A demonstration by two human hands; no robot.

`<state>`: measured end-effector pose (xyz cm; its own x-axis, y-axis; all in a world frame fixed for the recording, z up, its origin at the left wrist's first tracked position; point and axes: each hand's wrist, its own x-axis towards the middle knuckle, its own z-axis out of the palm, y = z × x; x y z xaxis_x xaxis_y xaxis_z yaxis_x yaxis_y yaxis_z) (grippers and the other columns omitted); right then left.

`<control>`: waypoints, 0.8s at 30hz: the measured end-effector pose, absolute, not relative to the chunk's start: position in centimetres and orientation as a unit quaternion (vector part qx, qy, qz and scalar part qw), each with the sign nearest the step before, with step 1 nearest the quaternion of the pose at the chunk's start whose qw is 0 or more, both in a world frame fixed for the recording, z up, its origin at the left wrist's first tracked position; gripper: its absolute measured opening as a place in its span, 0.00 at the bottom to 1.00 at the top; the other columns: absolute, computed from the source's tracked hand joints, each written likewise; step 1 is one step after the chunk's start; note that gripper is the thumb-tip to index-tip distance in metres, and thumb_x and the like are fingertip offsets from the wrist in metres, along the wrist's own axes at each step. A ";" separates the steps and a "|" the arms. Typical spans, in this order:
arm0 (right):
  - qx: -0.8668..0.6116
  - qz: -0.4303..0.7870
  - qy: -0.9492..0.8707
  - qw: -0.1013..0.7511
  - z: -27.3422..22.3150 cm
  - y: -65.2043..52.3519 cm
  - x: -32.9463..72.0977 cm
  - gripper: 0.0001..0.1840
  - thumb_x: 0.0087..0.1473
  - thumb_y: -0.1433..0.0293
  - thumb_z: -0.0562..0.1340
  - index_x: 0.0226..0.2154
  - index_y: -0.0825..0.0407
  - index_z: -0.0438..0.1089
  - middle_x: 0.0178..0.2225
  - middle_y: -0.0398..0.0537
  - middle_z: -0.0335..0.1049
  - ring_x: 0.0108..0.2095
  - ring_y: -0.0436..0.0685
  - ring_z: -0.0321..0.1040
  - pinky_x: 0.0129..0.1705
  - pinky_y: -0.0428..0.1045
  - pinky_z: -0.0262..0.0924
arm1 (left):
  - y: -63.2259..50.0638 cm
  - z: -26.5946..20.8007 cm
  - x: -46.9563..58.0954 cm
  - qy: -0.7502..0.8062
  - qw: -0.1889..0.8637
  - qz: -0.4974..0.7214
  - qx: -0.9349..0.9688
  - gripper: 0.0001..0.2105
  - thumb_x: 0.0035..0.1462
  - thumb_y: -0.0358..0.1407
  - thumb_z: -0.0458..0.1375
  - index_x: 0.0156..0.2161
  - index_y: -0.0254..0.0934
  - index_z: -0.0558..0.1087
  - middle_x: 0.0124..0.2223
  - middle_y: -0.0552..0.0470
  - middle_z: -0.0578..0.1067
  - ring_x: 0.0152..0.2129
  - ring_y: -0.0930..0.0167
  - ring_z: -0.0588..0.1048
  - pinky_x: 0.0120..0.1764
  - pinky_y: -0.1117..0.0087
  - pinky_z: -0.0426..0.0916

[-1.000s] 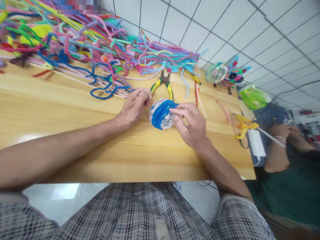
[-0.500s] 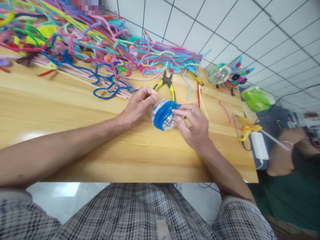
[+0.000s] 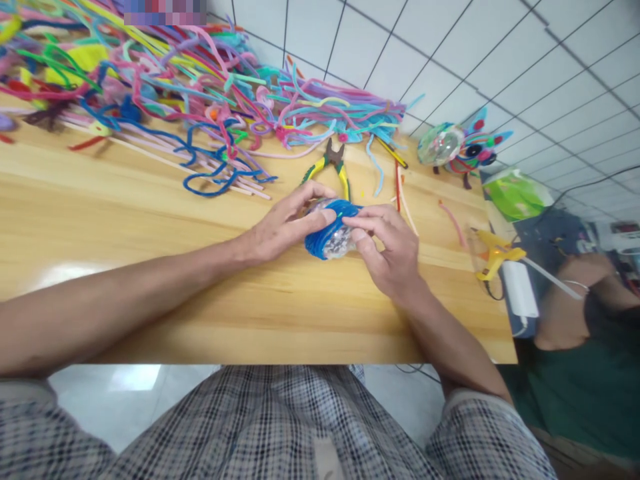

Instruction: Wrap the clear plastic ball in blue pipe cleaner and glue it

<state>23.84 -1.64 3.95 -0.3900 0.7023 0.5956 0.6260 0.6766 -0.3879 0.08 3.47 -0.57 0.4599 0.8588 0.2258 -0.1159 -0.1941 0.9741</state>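
Head view: left hand is arching over the ball, fingers clamping it; right hand is angling inward, pinching its edge.

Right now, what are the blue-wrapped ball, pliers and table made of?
Blue-wrapped ball: probably clear plastic, see-through and shiny; its narrow blue strands may be pipe cleaners, but blur hides their finish.
Pliers: dark, dull head, likely metal; bright yellow-and-green handles, perhaps plastic or rubber.
Table: glossy wood or wood-look top, judging by grain and glare.
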 end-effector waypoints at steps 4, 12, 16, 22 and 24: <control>-0.401 0.063 -0.832 0.377 4.2 -1.9 23.7 0.12 0.73 0.67 0.63 0.51 0.42 0.83 0.47 0.49 0.83 0.49 0.60 0.81 0.53 0.60 0.77 | 3.4 -0.7 0.0 0.273 0.554 0.424 0.662 0.22 0.68 0.55 0.66 0.57 0.43 0.72 0.59 0.47 0.78 0.56 0.61 0.77 0.53 0.63 0.76; -0.379 0.082 -0.833 0.394 4.4 -2.1 23.2 0.12 0.74 0.68 0.63 0.52 0.42 0.83 0.48 0.49 0.83 0.51 0.59 0.81 0.55 0.59 0.76 | 3.3 -0.1 0.4 0.280 0.535 0.417 0.680 0.24 0.64 0.50 0.69 0.57 0.41 0.69 0.56 0.47 0.77 0.51 0.64 0.78 0.52 0.63 0.76; -0.394 0.201 -0.780 0.442 4.0 -1.7 23.3 0.11 0.73 0.63 0.65 0.52 0.43 0.82 0.46 0.48 0.83 0.46 0.57 0.80 0.49 0.55 0.76 | 3.3 -0.1 0.3 0.276 0.555 0.415 0.666 0.21 0.65 0.46 0.68 0.57 0.42 0.71 0.48 0.51 0.77 0.43 0.67 0.77 0.46 0.67 0.75; -0.423 0.427 -0.610 0.516 2.8 -0.3 24.0 0.19 0.62 0.53 0.72 0.50 0.46 0.78 0.36 0.42 0.76 0.30 0.51 0.69 0.33 0.49 0.70 | 3.0 -0.3 0.5 0.287 0.586 0.421 0.630 0.18 0.65 0.47 0.67 0.53 0.41 0.72 0.46 0.51 0.78 0.40 0.67 0.76 0.39 0.68 0.74; -0.422 0.480 -0.563 0.524 3.0 -0.2 23.9 0.17 0.60 0.56 0.73 0.48 0.46 0.77 0.33 0.40 0.73 0.30 0.50 0.67 0.32 0.48 0.68 | 2.9 -0.3 0.5 0.296 0.579 0.423 0.631 0.18 0.65 0.47 0.67 0.54 0.41 0.72 0.48 0.50 0.78 0.42 0.65 0.77 0.42 0.66 0.75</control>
